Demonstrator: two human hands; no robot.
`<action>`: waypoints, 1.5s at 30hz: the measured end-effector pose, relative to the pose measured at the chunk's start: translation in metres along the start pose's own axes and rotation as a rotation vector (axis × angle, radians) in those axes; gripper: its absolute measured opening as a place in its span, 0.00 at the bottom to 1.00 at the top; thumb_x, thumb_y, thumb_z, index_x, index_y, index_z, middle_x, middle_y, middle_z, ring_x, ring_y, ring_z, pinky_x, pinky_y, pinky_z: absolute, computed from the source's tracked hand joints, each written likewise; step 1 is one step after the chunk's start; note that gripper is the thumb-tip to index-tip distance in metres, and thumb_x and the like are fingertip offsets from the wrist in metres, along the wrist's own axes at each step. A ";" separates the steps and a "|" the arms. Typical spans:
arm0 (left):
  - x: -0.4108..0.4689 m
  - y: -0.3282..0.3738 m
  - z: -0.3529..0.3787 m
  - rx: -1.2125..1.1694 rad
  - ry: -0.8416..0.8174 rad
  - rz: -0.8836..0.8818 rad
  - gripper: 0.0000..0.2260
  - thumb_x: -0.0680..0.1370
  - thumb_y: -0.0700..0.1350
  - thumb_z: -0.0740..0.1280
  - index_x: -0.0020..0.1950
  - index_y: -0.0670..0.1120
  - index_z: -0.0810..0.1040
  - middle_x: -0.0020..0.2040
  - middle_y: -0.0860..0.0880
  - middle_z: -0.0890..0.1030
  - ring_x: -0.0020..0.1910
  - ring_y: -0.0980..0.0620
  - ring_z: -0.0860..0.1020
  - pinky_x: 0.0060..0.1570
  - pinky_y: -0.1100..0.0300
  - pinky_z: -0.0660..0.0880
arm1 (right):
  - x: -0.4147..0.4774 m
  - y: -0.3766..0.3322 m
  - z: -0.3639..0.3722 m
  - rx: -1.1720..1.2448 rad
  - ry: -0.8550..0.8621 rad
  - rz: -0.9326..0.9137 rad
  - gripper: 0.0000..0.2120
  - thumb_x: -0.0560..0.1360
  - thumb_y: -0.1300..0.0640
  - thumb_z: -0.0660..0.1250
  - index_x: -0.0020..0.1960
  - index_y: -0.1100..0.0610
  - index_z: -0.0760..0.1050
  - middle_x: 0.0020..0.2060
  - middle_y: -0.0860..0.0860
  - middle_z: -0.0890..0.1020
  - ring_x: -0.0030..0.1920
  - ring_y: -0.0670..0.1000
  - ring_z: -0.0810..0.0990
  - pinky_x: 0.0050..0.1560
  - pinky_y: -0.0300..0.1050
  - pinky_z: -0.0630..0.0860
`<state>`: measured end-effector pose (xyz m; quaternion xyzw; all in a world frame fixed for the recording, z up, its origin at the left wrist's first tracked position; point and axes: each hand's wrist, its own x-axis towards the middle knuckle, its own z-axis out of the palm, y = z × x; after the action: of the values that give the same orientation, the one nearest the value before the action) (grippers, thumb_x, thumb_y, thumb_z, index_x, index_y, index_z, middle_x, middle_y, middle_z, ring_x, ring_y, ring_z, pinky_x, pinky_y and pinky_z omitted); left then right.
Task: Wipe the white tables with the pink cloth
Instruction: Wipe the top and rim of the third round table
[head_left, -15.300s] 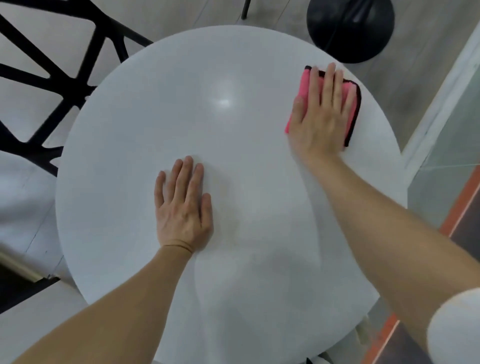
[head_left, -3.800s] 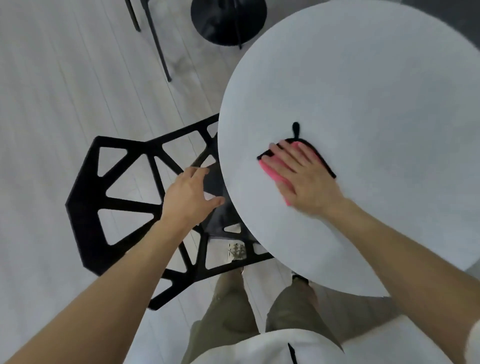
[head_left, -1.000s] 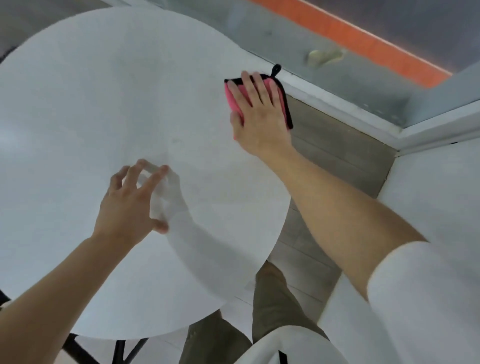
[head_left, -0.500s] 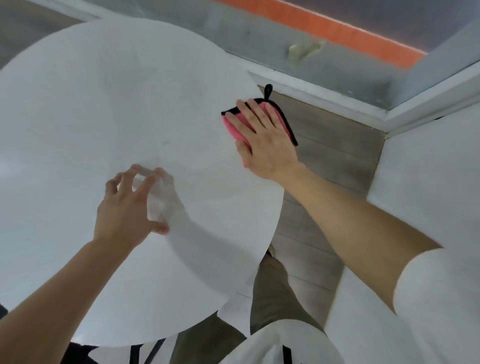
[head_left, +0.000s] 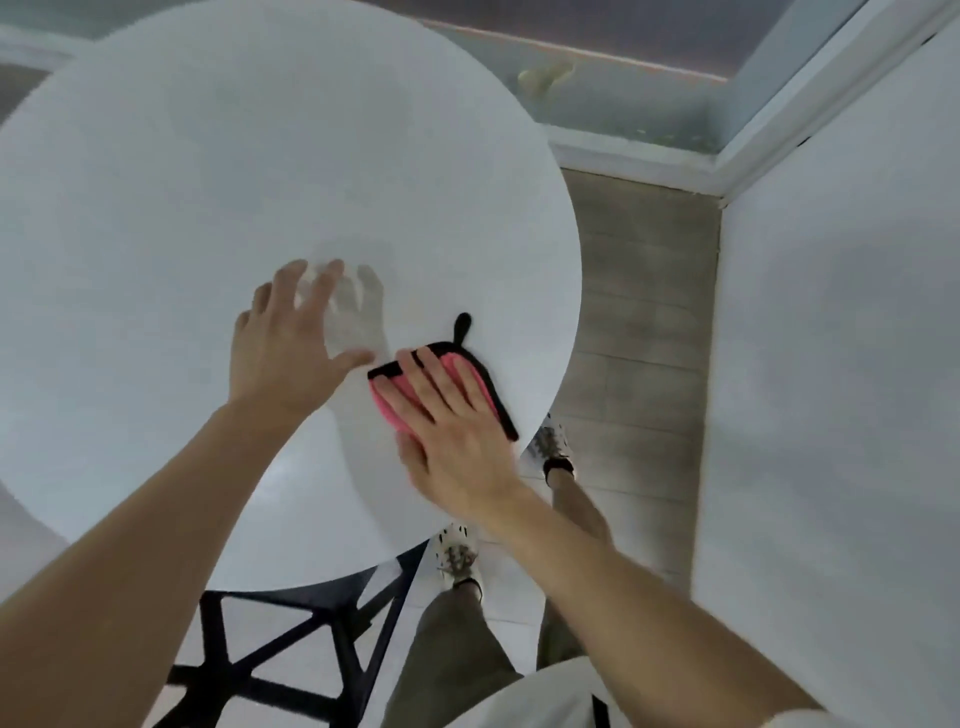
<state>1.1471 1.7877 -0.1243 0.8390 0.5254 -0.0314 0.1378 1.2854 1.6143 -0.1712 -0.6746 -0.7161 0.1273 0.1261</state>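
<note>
A round white table (head_left: 218, 171) fills the left and middle of the head view. The pink cloth (head_left: 461, 370), edged in black with a black loop, lies flat near the table's near right rim. My right hand (head_left: 447, 436) presses down on the cloth with straight fingers, covering most of it. My left hand (head_left: 288, 353) rests just left of the cloth, fingers spread, fingertips touching the tabletop, thumb close to the cloth's corner.
A black open-frame chair (head_left: 291, 654) stands under the table's near edge. My legs and shoes (head_left: 454, 558) are on the grey plank floor to the right. A white wall panel (head_left: 841, 364) rises at right; a window sill (head_left: 639, 150) runs behind.
My right hand has dragged the cloth from the far right rim down toward me along the edge, ending beside my left hand. The left hand stayed planted on the table.
</note>
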 end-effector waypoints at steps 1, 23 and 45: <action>-0.017 -0.005 0.004 -0.006 0.015 0.046 0.48 0.71 0.62 0.82 0.85 0.56 0.62 0.82 0.45 0.65 0.76 0.36 0.70 0.69 0.34 0.74 | -0.002 0.021 -0.003 -0.050 -0.002 -0.070 0.28 0.88 0.49 0.56 0.87 0.49 0.60 0.87 0.54 0.59 0.88 0.56 0.52 0.86 0.63 0.52; -0.130 -0.096 0.013 0.014 0.134 0.104 0.30 0.81 0.67 0.66 0.74 0.48 0.78 0.74 0.44 0.74 0.74 0.38 0.71 0.75 0.39 0.66 | -0.040 0.001 0.003 -0.150 -0.091 -0.087 0.31 0.86 0.47 0.58 0.88 0.46 0.58 0.87 0.54 0.61 0.87 0.59 0.55 0.85 0.64 0.51; -0.148 -0.140 -0.022 0.258 -0.355 0.032 0.67 0.60 0.63 0.87 0.88 0.61 0.47 0.88 0.54 0.47 0.84 0.43 0.53 0.65 0.35 0.77 | -0.057 -0.061 0.039 -0.146 0.069 0.066 0.28 0.88 0.49 0.56 0.87 0.49 0.60 0.87 0.55 0.59 0.88 0.58 0.53 0.85 0.64 0.53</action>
<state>0.9546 1.7222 -0.1015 0.8392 0.4712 -0.2435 0.1202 1.2180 1.5534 -0.1870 -0.7091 -0.6962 0.0557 0.0970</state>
